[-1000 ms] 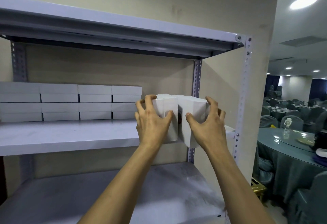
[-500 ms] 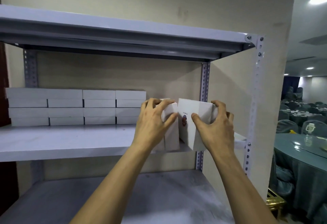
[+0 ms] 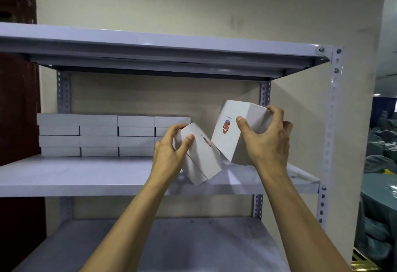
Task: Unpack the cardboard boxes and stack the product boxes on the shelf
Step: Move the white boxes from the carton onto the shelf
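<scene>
At centre frame each hand holds one white product box over the middle shelf (image 3: 86,177): the left hand (image 3: 169,155) grips the tilted lower box (image 3: 200,157), the right hand (image 3: 266,140) clasps the higher box (image 3: 231,134). They look light and stiff, with smooth card that may slip, so holding across opposite faces seems wise. Bare shelf lies right of the stacked boxes (image 3: 111,135) at centre left; the upright post (image 3: 265,95) and upper shelf (image 3: 163,50) hem it in.

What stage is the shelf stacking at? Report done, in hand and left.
Done: stacked white boxes fill the middle shelf at back left. In hand: left hand grips one box, right hand another, both tilted, unplaced. Left: setting these two down; no cartons in view.
</scene>
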